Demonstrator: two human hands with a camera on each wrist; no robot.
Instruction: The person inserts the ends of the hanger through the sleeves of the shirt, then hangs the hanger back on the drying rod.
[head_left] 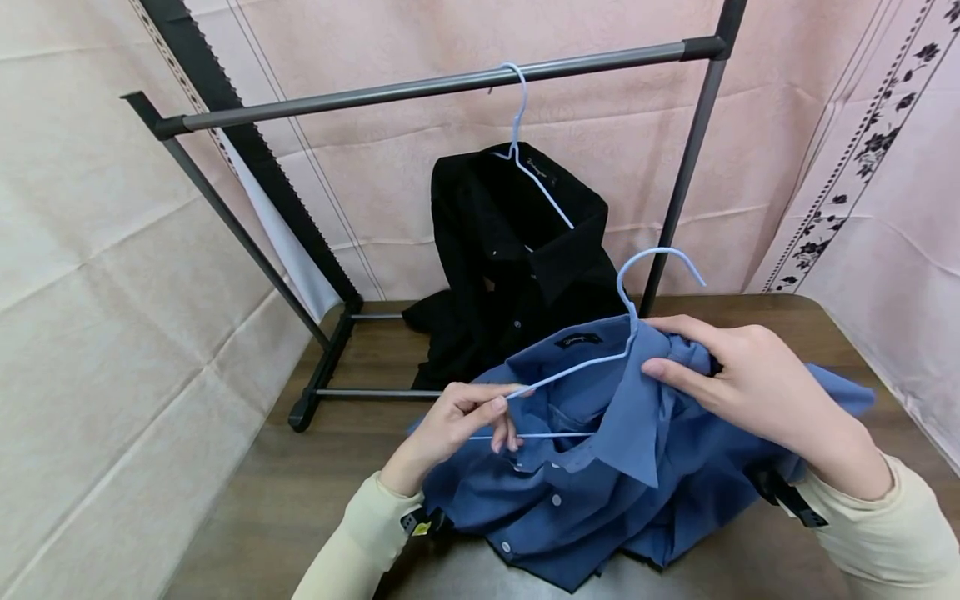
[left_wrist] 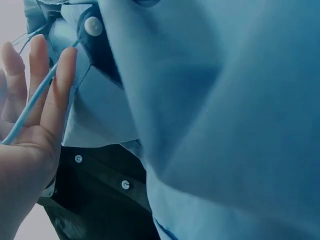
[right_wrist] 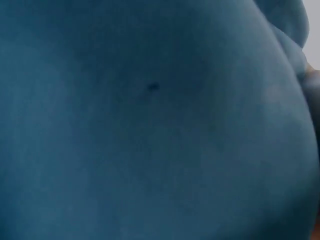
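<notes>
In the head view a blue button shirt (head_left: 557, 533) lies bunched on the table, its collar open toward me. A light blue hanger (head_left: 573, 369) is partly inside the neck; its hook rises above the collar. With thumb and fingers my left hand (head_left: 450, 425) pinches one arm of the hanger, outside the neck opening. The hanger's bar (left_wrist: 31, 102) crosses that hand's fingers in the left wrist view. My right hand (head_left: 765, 392) grips the shirt by the collar and shoulder, where cloth hides the hanger's other arm. Blue cloth (right_wrist: 150, 150) fills most of the right wrist view.
Behind the blue shirt, a black shirt (head_left: 517, 283) hangs on another light blue hanger (head_left: 519, 108) from the rack's rail (head_left: 420, 87). The rack's foot (head_left: 322, 375) stands on the wooden table (head_left: 277, 500). Pale patterned cloth (head_left: 360, 183) covers the back and sides.
</notes>
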